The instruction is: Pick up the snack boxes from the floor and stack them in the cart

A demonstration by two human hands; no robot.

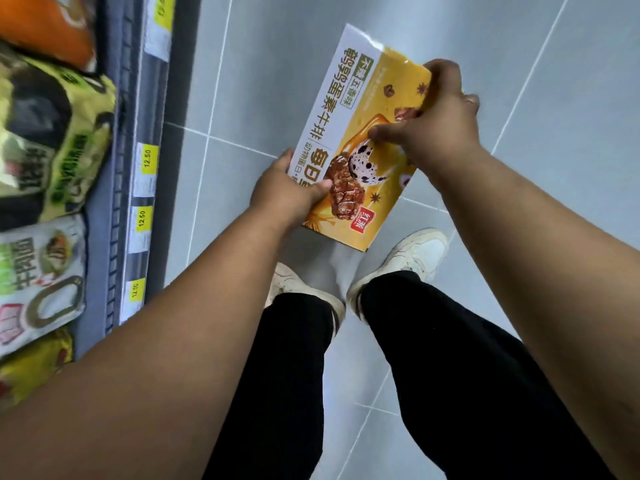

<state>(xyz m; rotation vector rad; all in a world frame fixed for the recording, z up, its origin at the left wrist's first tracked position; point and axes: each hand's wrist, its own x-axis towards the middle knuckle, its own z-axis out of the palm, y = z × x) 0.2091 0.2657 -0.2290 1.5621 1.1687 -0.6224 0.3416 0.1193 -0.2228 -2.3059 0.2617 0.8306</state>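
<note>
**A:** Looking at how the snack box [349,133] was held, what could have gone wrong?

**B:** It could have slipped, I judged. The box hung tilted in the air between the left hand [287,192] and the right hand [436,116], clear of the floor [277,64], and each hand had only an edge of it. A glossy carton pinched at its rims might have slid free if either hand had loosened, and it would have dropped towards the shoes [408,258] below the fingers.

**A:** Anything else?

**B:** The cart was nowhere in view, so the carry would have meant a turn. The shelf [138,133] with its snack bags [52,133] stood just outside the left fingers, and a swing that way might have clipped it.

**A:** And how were the fingers set?

**B:** The left hand curled round the near left edge, its thumb [320,187] pressed on the printed face and its other fingers hidden under the box. The right hand clamped the far right edge, with fingers [440,69] hooked over the rim and thumb [381,133] laid on the face. Neither hand was spread wide. Both were closed as far as the box's edge allowed.
</note>
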